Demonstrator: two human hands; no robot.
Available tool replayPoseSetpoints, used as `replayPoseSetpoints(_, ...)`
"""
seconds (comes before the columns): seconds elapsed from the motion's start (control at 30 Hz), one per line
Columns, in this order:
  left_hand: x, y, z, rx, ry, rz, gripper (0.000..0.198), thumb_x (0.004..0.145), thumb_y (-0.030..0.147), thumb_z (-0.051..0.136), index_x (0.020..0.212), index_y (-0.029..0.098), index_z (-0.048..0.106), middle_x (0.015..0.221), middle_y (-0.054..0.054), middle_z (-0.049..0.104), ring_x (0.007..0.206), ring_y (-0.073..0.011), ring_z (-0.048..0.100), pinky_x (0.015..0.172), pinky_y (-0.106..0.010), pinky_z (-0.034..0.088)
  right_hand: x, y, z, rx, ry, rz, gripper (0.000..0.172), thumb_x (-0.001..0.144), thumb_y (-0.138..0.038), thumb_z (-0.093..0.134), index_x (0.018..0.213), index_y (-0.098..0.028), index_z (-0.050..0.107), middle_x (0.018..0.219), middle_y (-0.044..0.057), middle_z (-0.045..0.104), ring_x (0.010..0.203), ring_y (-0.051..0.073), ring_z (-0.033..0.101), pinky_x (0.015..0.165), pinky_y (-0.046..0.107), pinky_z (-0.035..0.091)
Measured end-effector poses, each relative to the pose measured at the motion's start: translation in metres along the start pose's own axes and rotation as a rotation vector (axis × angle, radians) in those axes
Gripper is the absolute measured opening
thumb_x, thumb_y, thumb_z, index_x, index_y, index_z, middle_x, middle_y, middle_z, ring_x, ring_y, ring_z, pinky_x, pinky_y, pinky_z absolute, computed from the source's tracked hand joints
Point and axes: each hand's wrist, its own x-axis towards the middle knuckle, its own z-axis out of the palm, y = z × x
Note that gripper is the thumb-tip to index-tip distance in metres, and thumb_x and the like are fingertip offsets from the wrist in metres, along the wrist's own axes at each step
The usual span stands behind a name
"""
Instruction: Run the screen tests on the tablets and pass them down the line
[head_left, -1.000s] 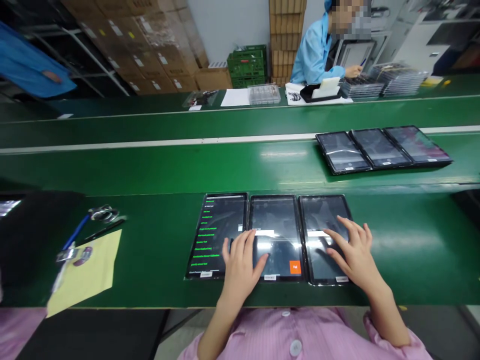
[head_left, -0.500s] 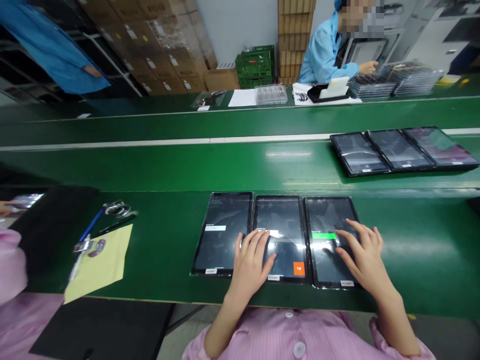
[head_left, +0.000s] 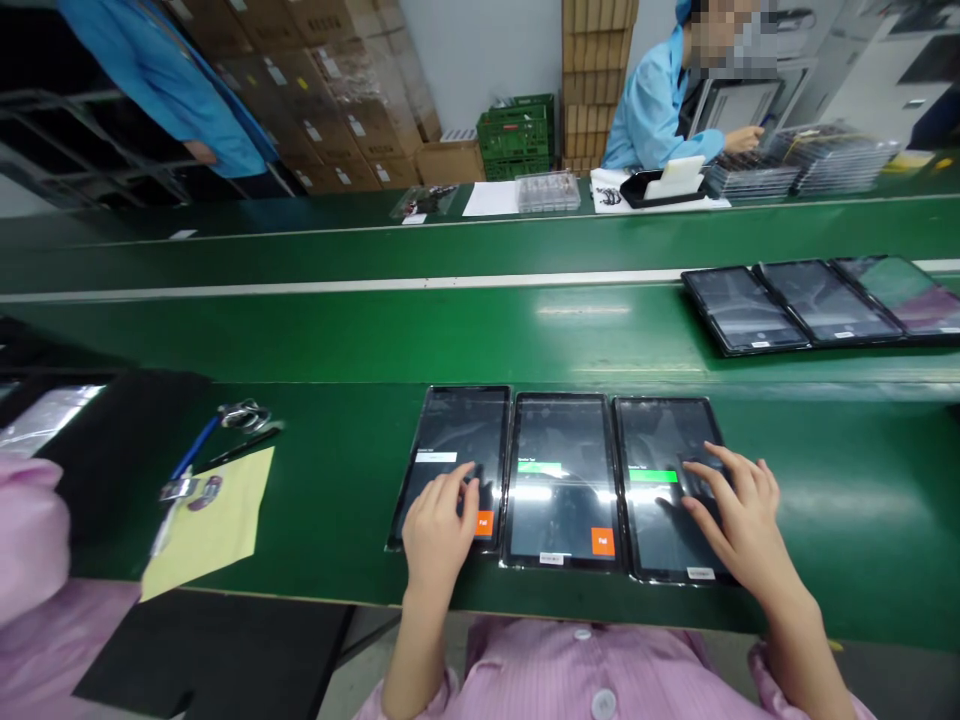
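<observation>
Three dark tablets lie side by side on the green bench in front of me. Over the lower part of the left tablet [head_left: 469, 425] is my left hand [head_left: 439, 520], fingers bent but apart, holding nothing. That screen shows a white bar and an orange box. The middle tablet [head_left: 562, 440] has a green bar and an orange "Fail" box, with no hand over it. My right hand [head_left: 739, 505] hovers at or rests on the right side of the right tablet [head_left: 652, 540], fingers spread; contact is unclear. A green bar glows on that screen.
Three more tablets [head_left: 750, 310] sit farther back at right. At left are a yellow paper [head_left: 217, 525], a blue pen [head_left: 195, 447] and a ring of metal pieces [head_left: 244, 415]. A pink-sleeved person is at far left; a person in blue [head_left: 652, 110] works across the bench.
My left hand has moved left from the middle tablet to the left one. The middle tablet's bar turned from white to green. An orange box now shows on the left tablet. My right hand stays near the right tablet.
</observation>
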Motion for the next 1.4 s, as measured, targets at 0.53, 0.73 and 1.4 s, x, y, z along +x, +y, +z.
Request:
replayPoseSetpoints(0.53, 0.013, -0.033, -0.008, 0.072, -0.023, -0.139, 0.047, 0.099, 0.040, 0.045, 0.139, 0.017, 0.053, 0.119, -0.013, 0.069, 0.105, -0.0302, 0.059, 0.085, -0.040, 0.049, 0.000, 0.003, 0.000, 0.023, 0.025, -0.004, 0.026, 0.099, -0.038, 0.046, 0.117, -0.025, 0.060, 0.132, 0.014, 0.054, 0.120, 0.035, 0.050, 0.107, 0.061, 0.030)
replayPoseSetpoints(0.73, 0.018, -0.047, -0.027, -0.007, 0.019, -0.286, 0.047, 0.099, 0.040, 0.042, 0.140, 0.019, 0.051, 0.107, -0.008, 0.071, 0.066, -0.0178, 0.058, 0.064, -0.030, 0.047, 0.006, 0.011, -0.014, 0.029, -0.012, -0.009, 0.032, 0.100, -0.045, 0.042, 0.113, -0.023, 0.062, 0.115, 0.014, 0.064, 0.105, 0.032, 0.060, 0.091, 0.049, 0.044)
replayPoseSetpoints(1.4, 0.126, -0.030, 0.023, 0.087, -0.509, 0.628, 0.066, 0.098, 0.050, 0.047, 0.156, 0.023, 0.028, 0.138, -0.019, 0.052, 0.123, -0.0323, 0.057, 0.102, -0.050, 0.043, 0.145, -0.070, 0.037, 0.010, -0.649, -0.333, 0.049, 0.100, -0.045, 0.053, 0.137, -0.012, 0.053, 0.124, 0.020, 0.065, 0.113, 0.035, 0.053, 0.091, 0.047, 0.040)
